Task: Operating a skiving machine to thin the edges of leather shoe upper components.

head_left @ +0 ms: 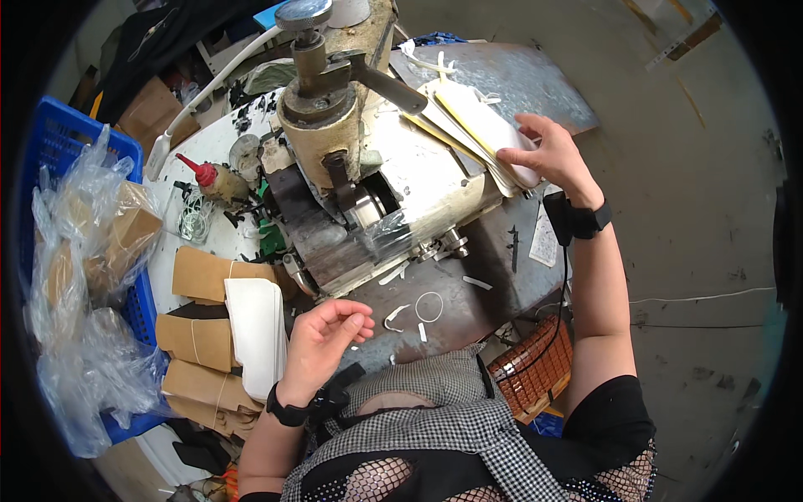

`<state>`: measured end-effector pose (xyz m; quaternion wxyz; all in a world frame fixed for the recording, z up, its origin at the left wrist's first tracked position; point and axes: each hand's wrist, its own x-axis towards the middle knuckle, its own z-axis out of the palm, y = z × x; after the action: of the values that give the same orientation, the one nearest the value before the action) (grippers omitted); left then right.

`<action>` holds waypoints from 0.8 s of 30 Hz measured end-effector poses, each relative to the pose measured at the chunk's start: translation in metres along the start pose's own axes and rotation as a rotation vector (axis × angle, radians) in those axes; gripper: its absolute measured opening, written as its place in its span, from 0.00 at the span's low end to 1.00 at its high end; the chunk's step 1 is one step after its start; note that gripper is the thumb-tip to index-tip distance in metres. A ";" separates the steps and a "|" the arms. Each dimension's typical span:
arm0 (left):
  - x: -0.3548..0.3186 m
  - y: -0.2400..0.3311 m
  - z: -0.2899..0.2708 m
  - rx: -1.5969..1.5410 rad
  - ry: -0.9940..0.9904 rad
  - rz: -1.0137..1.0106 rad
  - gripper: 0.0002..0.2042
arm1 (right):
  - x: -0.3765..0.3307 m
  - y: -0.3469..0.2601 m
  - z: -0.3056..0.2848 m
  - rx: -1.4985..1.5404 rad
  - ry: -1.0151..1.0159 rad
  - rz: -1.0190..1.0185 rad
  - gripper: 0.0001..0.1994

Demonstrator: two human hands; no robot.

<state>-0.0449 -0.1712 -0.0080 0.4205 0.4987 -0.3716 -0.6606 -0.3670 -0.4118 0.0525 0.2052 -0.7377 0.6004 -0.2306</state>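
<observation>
My right hand point(552, 155) is at the near right end of a stack of white, rounded-end flat pieces point(481, 125) with yellow strips among them. Its thumb touches the top piece, while its fingers spread apart past the edge. The stack lies on the light-coloured top of a worn machine point(322, 142) with a round knob and a lever. In front of this machine my left hand point(330, 339) hovers, fingers curled in toward the thumb; nothing shows in them. Beside it stands a bundle of white flat pieces point(255, 335).
Tan bundles point(196, 343) tied with bands lie at left, near a blue crate point(138, 293) holding clear plastic bags point(92, 251). A red-capped bottle point(222, 184) stands behind the machine's left side. A rubber band point(429, 307) and white scraps lie on the metal tabletop point(460, 322).
</observation>
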 end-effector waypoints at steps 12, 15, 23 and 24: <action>0.002 -0.001 0.003 0.002 -0.005 -0.012 0.08 | 0.024 0.026 -0.013 0.624 0.075 0.039 0.16; 0.003 0.000 0.003 -0.004 0.000 -0.018 0.08 | 0.042 0.045 -0.023 0.758 0.205 0.173 0.15; 0.006 0.001 0.004 0.008 -0.009 -0.023 0.08 | 0.050 0.073 -0.009 0.293 0.294 0.190 0.15; 0.006 0.002 0.004 0.008 -0.007 -0.024 0.08 | 0.047 0.067 -0.008 0.075 0.350 0.118 0.18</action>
<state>-0.0493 -0.1770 -0.0077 0.4094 0.5026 -0.3698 -0.6656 -0.4170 -0.4708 0.0245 0.1382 -0.6418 0.6601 -0.3650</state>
